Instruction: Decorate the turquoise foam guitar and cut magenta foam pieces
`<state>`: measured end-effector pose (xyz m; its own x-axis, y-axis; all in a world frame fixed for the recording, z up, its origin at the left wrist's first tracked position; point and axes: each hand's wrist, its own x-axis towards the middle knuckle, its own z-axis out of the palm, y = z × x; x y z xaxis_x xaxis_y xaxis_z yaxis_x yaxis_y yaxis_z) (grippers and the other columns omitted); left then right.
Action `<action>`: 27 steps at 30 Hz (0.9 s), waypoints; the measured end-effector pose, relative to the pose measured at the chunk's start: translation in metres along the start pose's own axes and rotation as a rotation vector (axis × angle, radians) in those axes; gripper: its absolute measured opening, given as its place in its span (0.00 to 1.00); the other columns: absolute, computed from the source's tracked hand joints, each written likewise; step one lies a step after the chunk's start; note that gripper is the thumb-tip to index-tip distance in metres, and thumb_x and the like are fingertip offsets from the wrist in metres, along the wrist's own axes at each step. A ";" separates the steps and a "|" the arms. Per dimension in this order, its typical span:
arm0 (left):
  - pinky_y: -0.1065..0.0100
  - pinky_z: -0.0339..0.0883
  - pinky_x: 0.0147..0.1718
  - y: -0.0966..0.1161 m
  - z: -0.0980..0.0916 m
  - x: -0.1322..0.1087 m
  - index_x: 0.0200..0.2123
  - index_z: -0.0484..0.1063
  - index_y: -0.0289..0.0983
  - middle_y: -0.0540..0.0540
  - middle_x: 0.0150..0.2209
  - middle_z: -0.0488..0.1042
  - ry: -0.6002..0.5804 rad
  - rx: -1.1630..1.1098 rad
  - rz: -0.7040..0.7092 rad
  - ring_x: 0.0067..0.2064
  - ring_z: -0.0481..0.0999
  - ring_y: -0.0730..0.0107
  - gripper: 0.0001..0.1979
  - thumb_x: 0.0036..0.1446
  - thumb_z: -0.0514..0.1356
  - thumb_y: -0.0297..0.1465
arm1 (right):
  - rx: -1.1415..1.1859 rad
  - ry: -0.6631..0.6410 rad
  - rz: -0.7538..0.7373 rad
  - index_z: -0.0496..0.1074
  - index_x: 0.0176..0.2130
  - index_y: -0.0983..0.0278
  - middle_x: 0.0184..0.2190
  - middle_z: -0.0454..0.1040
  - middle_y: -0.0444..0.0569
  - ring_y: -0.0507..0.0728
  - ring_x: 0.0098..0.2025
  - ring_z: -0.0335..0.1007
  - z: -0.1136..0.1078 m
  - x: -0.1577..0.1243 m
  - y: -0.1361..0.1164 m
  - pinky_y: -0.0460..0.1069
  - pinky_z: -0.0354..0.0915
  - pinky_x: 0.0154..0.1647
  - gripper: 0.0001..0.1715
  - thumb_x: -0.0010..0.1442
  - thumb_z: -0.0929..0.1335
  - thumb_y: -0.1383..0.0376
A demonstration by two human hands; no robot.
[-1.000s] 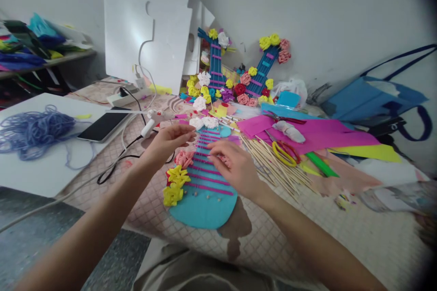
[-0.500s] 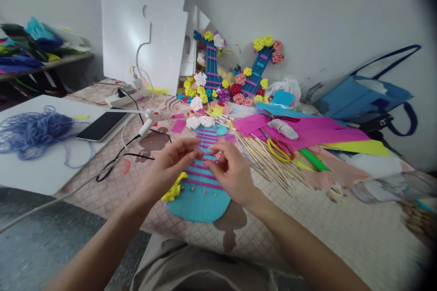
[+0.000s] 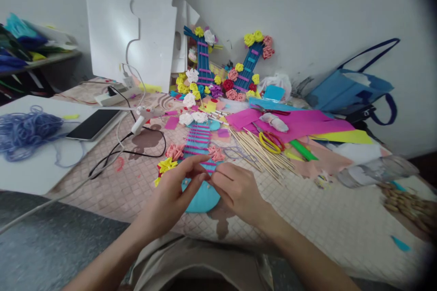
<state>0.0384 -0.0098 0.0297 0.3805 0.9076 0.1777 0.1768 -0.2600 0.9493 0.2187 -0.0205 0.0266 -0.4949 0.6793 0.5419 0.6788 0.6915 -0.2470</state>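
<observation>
A blue paper guitar (image 3: 204,198) lies flat on the table, with magenta strips across its neck and thin strings along it. Pink paper flowers (image 3: 216,153) sit on both sides of it, a yellow paper flower (image 3: 167,164) at its left and white paper flowers (image 3: 200,117) at its far end. Over the guitar's body, my left hand (image 3: 180,186) curls with thumb and fingertips drawn together. Close beside it, my right hand (image 3: 237,191) is closed in a pinch. Whatever lies between the fingertips is too small or hidden to make out.
A glue gun (image 3: 139,122) with its cable, a phone (image 3: 93,124) and purple yarn (image 3: 30,129) lie left. Rightward are wooden sticks (image 3: 262,157), scissors (image 3: 269,142), magenta paper (image 3: 307,125) and a plastic bottle (image 3: 375,170). Two flowered guitars (image 3: 204,63) lean at the back.
Both hands have moved nearer to me, from the guitar's neck to its body. The pink flowers on either side now show more fully. The view has shifted slightly.
</observation>
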 end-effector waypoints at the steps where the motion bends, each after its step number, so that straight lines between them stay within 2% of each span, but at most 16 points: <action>1: 0.65 0.69 0.41 0.001 0.001 0.000 0.53 0.66 0.43 0.47 0.37 0.76 -0.022 -0.063 -0.013 0.40 0.75 0.66 0.17 0.60 0.56 0.33 | 0.055 0.009 0.010 0.63 0.26 0.63 0.25 0.65 0.45 0.52 0.29 0.60 0.000 -0.004 0.000 0.48 0.56 0.29 0.16 0.66 0.59 0.67; 3: 0.65 0.70 0.40 0.003 0.005 0.002 0.53 0.65 0.42 0.46 0.35 0.76 -0.070 -0.217 -0.055 0.39 0.76 0.65 0.17 0.60 0.55 0.34 | 0.206 0.052 0.090 0.61 0.27 0.63 0.25 0.63 0.44 0.52 0.28 0.59 0.002 -0.013 -0.001 0.48 0.56 0.28 0.14 0.65 0.59 0.68; 5: 0.65 0.71 0.38 0.004 0.007 0.005 0.51 0.66 0.41 0.46 0.34 0.77 -0.072 -0.320 -0.098 0.38 0.77 0.65 0.16 0.59 0.56 0.34 | 0.382 0.141 0.232 0.59 0.27 0.62 0.25 0.61 0.43 0.51 0.28 0.58 0.005 -0.021 -0.004 0.47 0.55 0.28 0.13 0.65 0.58 0.69; 9: 0.68 0.71 0.35 -0.001 0.006 0.008 0.47 0.68 0.41 0.45 0.36 0.77 0.048 -0.388 -0.139 0.40 0.77 0.66 0.14 0.57 0.59 0.35 | 0.614 0.447 0.527 0.56 0.26 0.61 0.22 0.56 0.40 0.50 0.23 0.53 0.006 -0.029 -0.005 0.46 0.53 0.24 0.16 0.67 0.57 0.65; 11: 0.69 0.71 0.33 -0.005 0.004 0.007 0.45 0.70 0.40 0.45 0.35 0.77 0.021 -0.422 -0.186 0.39 0.77 0.66 0.13 0.57 0.60 0.36 | 0.620 0.429 0.589 0.57 0.25 0.62 0.20 0.56 0.40 0.50 0.22 0.53 0.003 -0.028 -0.002 0.46 0.53 0.23 0.18 0.67 0.57 0.64; 14: 0.69 0.70 0.31 -0.010 0.003 0.004 0.40 0.73 0.39 0.45 0.32 0.76 -0.050 -0.462 -0.226 0.36 0.76 0.66 0.11 0.57 0.59 0.38 | 0.573 0.266 0.540 0.66 0.28 0.62 0.23 0.65 0.43 0.50 0.25 0.61 -0.002 -0.021 0.002 0.47 0.58 0.25 0.16 0.66 0.60 0.63; 16: 0.70 0.69 0.31 -0.010 0.005 0.003 0.39 0.74 0.39 0.45 0.32 0.75 -0.064 -0.463 -0.216 0.36 0.75 0.67 0.10 0.57 0.59 0.37 | 0.552 0.251 0.494 0.71 0.34 0.62 0.30 0.71 0.45 0.51 0.29 0.66 -0.003 -0.014 0.002 0.47 0.62 0.29 0.11 0.64 0.62 0.64; 18: 0.70 0.69 0.33 -0.009 0.007 0.003 0.39 0.75 0.40 0.46 0.32 0.75 -0.074 -0.441 -0.200 0.36 0.75 0.68 0.09 0.58 0.59 0.36 | 0.538 0.258 0.468 0.73 0.37 0.61 0.34 0.74 0.46 0.52 0.33 0.69 -0.003 -0.008 0.000 0.48 0.64 0.32 0.09 0.63 0.63 0.65; 23: 0.69 0.69 0.33 -0.002 0.010 0.001 0.40 0.75 0.41 0.46 0.33 0.75 -0.070 -0.346 -0.157 0.36 0.74 0.67 0.10 0.58 0.58 0.36 | 0.444 0.246 0.383 0.71 0.35 0.61 0.32 0.73 0.46 0.53 0.35 0.69 0.001 -0.003 -0.002 0.48 0.65 0.35 0.06 0.62 0.65 0.66; 27: 0.68 0.70 0.32 0.003 0.012 -0.001 0.41 0.77 0.42 0.45 0.33 0.76 -0.082 -0.308 -0.152 0.36 0.75 0.65 0.11 0.57 0.58 0.36 | 0.344 0.207 0.310 0.66 0.31 0.62 0.28 0.67 0.45 0.52 0.32 0.64 0.007 -0.010 -0.003 0.48 0.62 0.33 0.10 0.64 0.60 0.67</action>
<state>0.0494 -0.0152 0.0289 0.4447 0.8955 0.0191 -0.0408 -0.0011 0.9992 0.2180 -0.0276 0.0163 -0.1572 0.8268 0.5401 0.5414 0.5295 -0.6530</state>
